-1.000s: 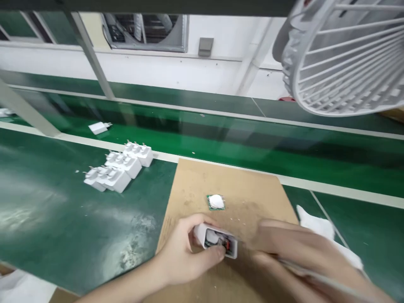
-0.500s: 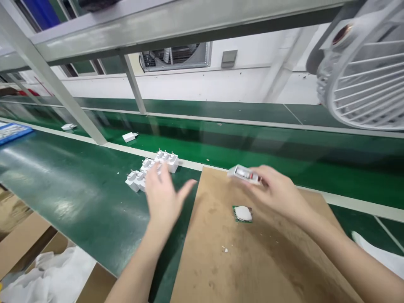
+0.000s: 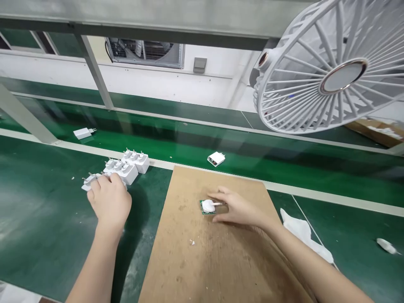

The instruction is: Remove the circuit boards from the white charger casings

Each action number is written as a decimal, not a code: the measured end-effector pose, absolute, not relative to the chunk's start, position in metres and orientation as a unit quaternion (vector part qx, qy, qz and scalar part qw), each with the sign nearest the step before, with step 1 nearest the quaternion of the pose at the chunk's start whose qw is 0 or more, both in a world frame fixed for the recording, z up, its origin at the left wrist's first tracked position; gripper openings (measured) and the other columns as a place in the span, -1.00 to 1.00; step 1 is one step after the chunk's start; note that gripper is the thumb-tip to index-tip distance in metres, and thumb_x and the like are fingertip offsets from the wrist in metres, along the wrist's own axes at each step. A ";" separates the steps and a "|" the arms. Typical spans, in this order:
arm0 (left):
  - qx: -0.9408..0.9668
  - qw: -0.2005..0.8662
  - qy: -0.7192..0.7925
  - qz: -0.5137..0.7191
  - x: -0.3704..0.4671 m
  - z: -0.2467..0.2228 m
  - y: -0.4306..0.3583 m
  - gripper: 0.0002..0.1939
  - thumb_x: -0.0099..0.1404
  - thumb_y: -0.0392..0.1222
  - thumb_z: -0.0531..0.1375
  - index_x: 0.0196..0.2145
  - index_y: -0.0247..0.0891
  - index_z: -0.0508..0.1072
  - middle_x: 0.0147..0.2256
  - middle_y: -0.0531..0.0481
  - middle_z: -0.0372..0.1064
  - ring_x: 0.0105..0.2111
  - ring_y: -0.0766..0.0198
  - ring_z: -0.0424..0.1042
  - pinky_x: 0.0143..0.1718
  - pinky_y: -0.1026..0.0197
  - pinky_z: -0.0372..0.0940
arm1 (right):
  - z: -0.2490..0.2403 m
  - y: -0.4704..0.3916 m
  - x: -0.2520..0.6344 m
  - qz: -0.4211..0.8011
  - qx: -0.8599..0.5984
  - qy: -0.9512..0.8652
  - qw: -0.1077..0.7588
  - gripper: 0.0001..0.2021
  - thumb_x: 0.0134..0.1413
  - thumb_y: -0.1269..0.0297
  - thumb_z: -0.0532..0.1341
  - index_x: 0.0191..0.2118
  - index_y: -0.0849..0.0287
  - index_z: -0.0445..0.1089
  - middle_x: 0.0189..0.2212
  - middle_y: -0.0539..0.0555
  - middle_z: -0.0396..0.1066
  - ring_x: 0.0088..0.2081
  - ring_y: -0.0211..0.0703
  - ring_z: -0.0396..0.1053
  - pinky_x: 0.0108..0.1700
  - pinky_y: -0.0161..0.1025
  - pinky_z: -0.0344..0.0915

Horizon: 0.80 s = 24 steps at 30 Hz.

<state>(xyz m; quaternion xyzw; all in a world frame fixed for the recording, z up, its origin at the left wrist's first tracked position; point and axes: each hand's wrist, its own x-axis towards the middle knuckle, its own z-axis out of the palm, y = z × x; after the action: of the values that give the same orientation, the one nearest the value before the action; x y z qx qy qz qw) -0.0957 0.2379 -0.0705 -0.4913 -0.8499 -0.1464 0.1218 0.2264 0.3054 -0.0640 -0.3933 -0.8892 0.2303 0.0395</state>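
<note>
My left hand (image 3: 110,202) curls its fingers down over the near end of a cluster of white plug chargers (image 3: 128,171), which stand with their pins up. Its fingertips and the charger under them are mostly hidden. My right hand (image 3: 232,207) is above the brown board, fingers apart around a small green circuit board (image 3: 207,207) topped by a white lump. A thin pale strip shows between these fingers, blurred; I cannot make out what it is. Beyond the board, a white charger with one end open (image 3: 216,158) lies on the green strip.
A brown board (image 3: 195,269) covers the bench before me, with white crumbs on it. Another charger (image 3: 83,133) lies at the back left. A white fan (image 3: 315,75) hangs over the right. White cloth-like material (image 3: 303,235) rests right of the board.
My right hand has let go of the open-ended charger, now on the green strip, and moved down to the circuit board. My left hand has closed over the chargers. The view has turned right.
</note>
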 end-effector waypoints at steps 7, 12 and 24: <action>-0.531 -0.004 -0.795 -0.293 -0.089 -0.054 0.234 -0.79 0.20 -0.15 0.12 -0.22 -0.27 0.35 -0.26 -0.22 0.40 -0.21 -0.09 0.39 -0.23 0.00 0.24 | -0.083 0.285 0.229 0.204 -0.395 -0.890 0.103 -0.82 0.00 0.39 0.25 -0.21 0.22 0.39 -0.30 0.03 0.36 -0.30 -0.21 0.39 -0.31 -0.28 0.33; -0.422 -0.491 -0.503 -0.572 -0.044 -0.052 0.231 -0.67 0.07 -0.10 0.33 -0.22 -0.23 0.39 -0.32 0.00 0.39 -0.41 0.29 0.37 -0.43 0.31 0.24 | -0.056 0.264 0.238 0.161 -0.392 -0.891 0.162 -0.81 -0.12 0.41 0.19 -0.27 0.15 0.37 -0.35 0.01 0.36 -0.45 -0.26 0.37 -0.46 -0.33 0.26; -0.282 -0.720 -0.335 -0.539 0.008 -0.069 0.216 -0.69 0.00 -0.08 0.40 -0.36 -0.29 0.46 -0.43 0.01 0.41 -0.49 0.36 0.36 -0.47 0.36 0.24 | 0.010 0.201 0.230 -0.004 -0.302 -0.908 0.290 -0.68 0.12 0.22 0.18 -0.02 0.19 0.21 -0.38 0.05 0.52 -0.44 -0.15 0.49 -0.44 -0.25 0.41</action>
<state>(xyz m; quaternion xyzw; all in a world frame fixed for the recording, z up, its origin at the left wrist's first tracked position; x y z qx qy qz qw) 0.0082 0.2165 -0.0690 -0.2818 -0.3346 -0.5391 -0.7197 0.2300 0.2010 0.0104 -0.3017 -0.9083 -0.0040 0.2897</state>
